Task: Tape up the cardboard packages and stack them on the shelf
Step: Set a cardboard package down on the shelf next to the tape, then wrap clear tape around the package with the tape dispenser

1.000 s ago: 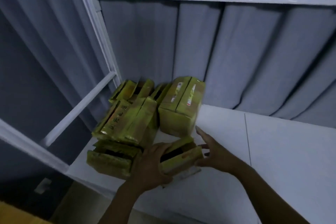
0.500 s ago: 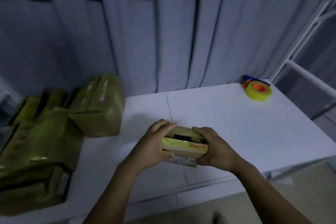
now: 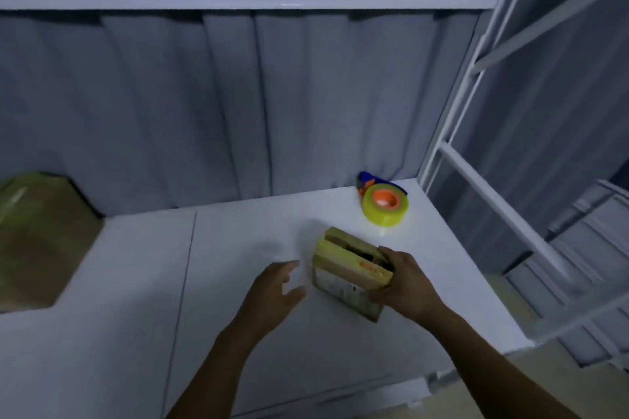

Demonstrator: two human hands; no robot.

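Weighing the hazards first, starting with the shelf (image 3: pixel 238 299): found the box (image 3: pixel 343 269) parked toward the right front of the white board, near the open side of the rack frame (image 3: pixel 493 206). Risked a slide off that edge under any hard sideways shove. Found the box held from one end only, with the right hand (image 3: pixel 408 286) wrapped round the right end, fingers over the top edge, thumb low on the front face. Could not tell whether set fully down or tipped up a little on the board. Judged the cardboard thin and light, so likely to twist, skid or cave in under a lone grip during taping. Found the left hand (image 3: pixel 275 292) open, fingers spread and blurred, just beside the box's left side, not touching. Needed that hand on the flaps (image 3: pixel 343 257), most likely; otherwise risked tape laid askew or over a gap. Spotted the tape (image 3: pixel 385 204) beyond the box near the back right corner, apart from it: a yellow roll on an orange core, blue handle (image 3: pixel 365 178) poking out at the rear. Meant a reach past the box to fetch it, with some chance of a knock from a forearm.

Turning to containers: made out a pile (image 3: pixel 41 241) of yellowish packages at the far left, well apart from both hands, blurred and cut off at the picture's edge; nothing of the contents visible. Saw the box's flaps not closed, a dark slot between them; too dim inside to name any contents. Judged that seam not yet taped.
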